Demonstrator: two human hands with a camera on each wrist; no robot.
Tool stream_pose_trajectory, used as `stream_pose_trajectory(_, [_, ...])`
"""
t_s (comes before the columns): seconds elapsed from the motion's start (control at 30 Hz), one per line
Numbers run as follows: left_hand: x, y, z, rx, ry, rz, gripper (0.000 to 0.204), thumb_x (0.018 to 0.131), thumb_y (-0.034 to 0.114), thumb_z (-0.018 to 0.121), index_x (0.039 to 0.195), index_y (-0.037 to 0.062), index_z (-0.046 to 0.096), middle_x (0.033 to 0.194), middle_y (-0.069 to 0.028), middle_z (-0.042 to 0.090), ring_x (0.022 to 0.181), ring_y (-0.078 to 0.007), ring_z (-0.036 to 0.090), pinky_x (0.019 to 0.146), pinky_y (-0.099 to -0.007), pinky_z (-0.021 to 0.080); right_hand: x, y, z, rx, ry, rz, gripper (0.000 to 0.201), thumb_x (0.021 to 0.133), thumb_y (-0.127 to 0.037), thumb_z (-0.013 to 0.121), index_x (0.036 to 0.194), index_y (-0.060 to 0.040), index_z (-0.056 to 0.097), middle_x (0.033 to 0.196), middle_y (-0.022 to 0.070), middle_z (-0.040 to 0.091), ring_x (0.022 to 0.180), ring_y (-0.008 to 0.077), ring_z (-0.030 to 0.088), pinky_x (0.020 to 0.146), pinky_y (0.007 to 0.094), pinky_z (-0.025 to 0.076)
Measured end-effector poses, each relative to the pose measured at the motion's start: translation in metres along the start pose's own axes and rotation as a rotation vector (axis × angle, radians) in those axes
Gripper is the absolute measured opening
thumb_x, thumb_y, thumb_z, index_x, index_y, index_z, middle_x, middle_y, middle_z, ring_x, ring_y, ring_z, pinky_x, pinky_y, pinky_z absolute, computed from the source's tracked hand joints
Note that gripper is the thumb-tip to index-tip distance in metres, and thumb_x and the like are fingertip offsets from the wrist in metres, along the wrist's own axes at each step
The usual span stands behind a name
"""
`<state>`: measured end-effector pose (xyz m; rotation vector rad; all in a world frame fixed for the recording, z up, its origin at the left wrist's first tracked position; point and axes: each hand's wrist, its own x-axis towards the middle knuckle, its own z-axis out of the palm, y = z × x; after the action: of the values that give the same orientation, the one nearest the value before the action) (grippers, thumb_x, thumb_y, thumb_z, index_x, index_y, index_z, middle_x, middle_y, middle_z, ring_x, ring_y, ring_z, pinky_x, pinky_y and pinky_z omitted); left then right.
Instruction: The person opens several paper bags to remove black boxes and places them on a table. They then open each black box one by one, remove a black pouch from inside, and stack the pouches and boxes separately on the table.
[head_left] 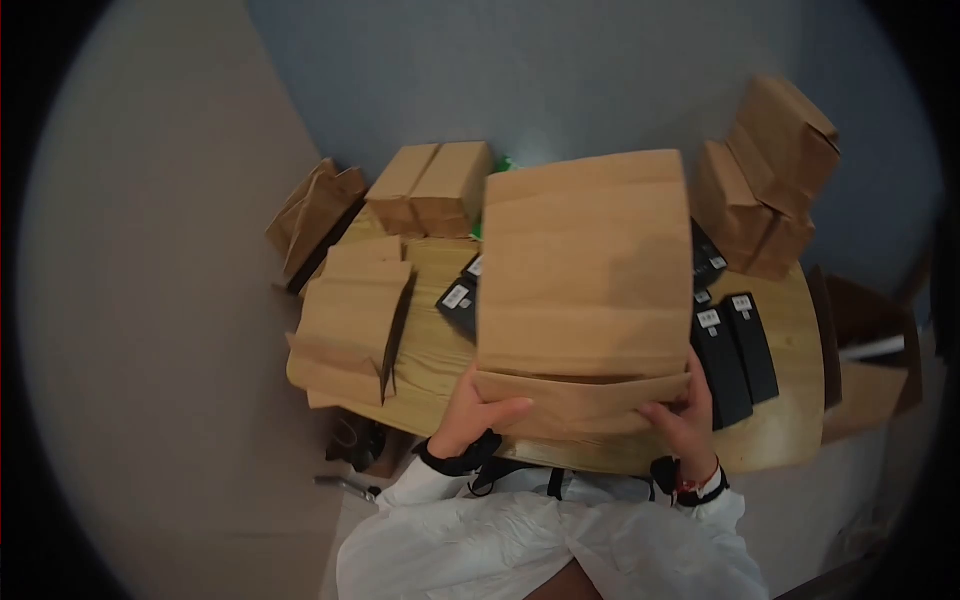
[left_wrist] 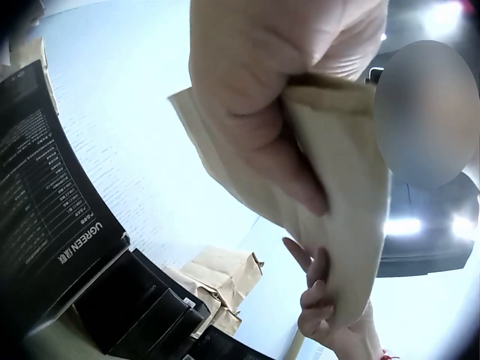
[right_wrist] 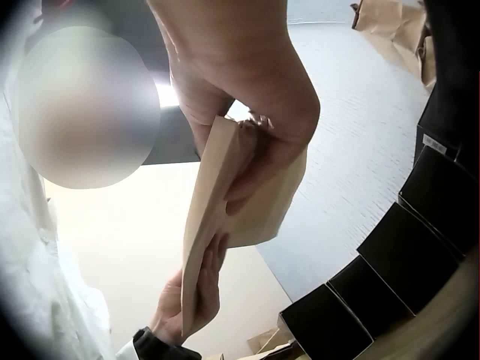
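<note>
A flat brown paper bag [head_left: 585, 270] is held up in front of the body, its folded end [head_left: 590, 405] toward me. My left hand [head_left: 468, 415] grips the left corner of that fold, thumb on the near face and fingers behind. At the opposite corner my right hand [head_left: 690, 425] pinches the paper in the same way. Both wrist views show the fingers reaching under the bag, with the bag [right_wrist: 199, 247] seen nearly edge-on in the right wrist view. Part of the table behind the bag is hidden.
Black boxes [head_left: 735, 350] with white labels stand on the wooden table [head_left: 440, 275], one marked UGREEN [left_wrist: 45, 202] in the left wrist view. A pile of flat paper bags [head_left: 350, 325] lies left. Filled bags stand back left [head_left: 430, 185] and back right [head_left: 785, 150]. An open carton [head_left: 870, 385] sits right.
</note>
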<state>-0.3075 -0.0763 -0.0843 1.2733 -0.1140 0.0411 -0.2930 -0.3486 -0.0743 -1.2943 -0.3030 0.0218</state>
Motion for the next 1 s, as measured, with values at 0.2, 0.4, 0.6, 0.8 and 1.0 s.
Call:
stream_pose_trajectory(0.2, [-0.01,0.001,0.001,0.153,-0.128,0.048,0.032,0.085,0.008,0.069,0.115,-0.0018,0.062,0.108,-0.0037,0.067,0.096,-0.0074,0.058,0.085,-0.0255,0.047,-0.011,0.009,-0.035,-0.024,-0.243,0.414,0.082,0.061,-0.012,0.084,0.131,0.0019,0.043,0.121,0.0125,0.058,0.109,0.0199,0.057,0.093,0.032,0.046])
stream_pose_trajectory(0.4, [-0.015,0.002,-0.007,0.285,-0.13,0.017,0.031,0.084,0.007,0.07,0.113,-0.0022,0.063,0.106,-0.0046,0.068,0.095,-0.0076,0.058,0.084,-0.0242,0.046,-0.007,0.009,0.001,0.184,-0.179,0.313,0.067,0.067,-0.009,0.081,0.124,0.0042,0.05,0.115,0.0131,0.062,0.105,0.0216,0.059,0.091,0.0332,0.047])
stream_pose_trajectory(0.6, [-0.02,0.004,-0.01,0.362,-0.167,0.118,0.03,0.084,0.011,0.07,0.112,-0.0008,0.063,0.102,-0.0074,0.07,0.091,-0.0081,0.061,0.079,-0.025,0.048,-0.011,0.048,-0.01,-0.144,0.018,0.295,0.054,0.078,-0.006,0.071,0.125,0.0026,0.049,0.114,0.013,0.061,0.1,0.0218,0.061,0.088,0.032,0.049])
stream_pose_trajectory(0.8, [-0.05,0.063,-0.089,0.316,0.368,0.484,0.035,0.075,-0.003,0.073,0.109,0.0011,0.063,0.1,-0.0059,0.068,0.092,-0.015,0.063,0.082,-0.0293,0.05,0.001,0.027,0.005,0.055,-0.271,0.221,0.053,0.086,-0.007,0.063,0.134,0.0029,0.041,0.113,0.0174,0.063,0.098,0.0256,0.064,0.08,0.0334,0.054])
stream_pose_trajectory(1.0, [-0.072,0.123,-0.224,0.204,0.537,0.327,0.073,0.074,0.005,0.076,0.135,0.0031,0.037,0.125,-0.0108,0.055,0.113,-0.019,0.054,0.098,-0.0333,0.042,-0.002,0.02,-0.007,-0.084,-0.276,0.273,0.046,0.091,-0.009,0.056,0.134,0.0029,0.041,0.105,0.02,0.065,0.089,0.0277,0.068,0.075,0.0338,0.056])
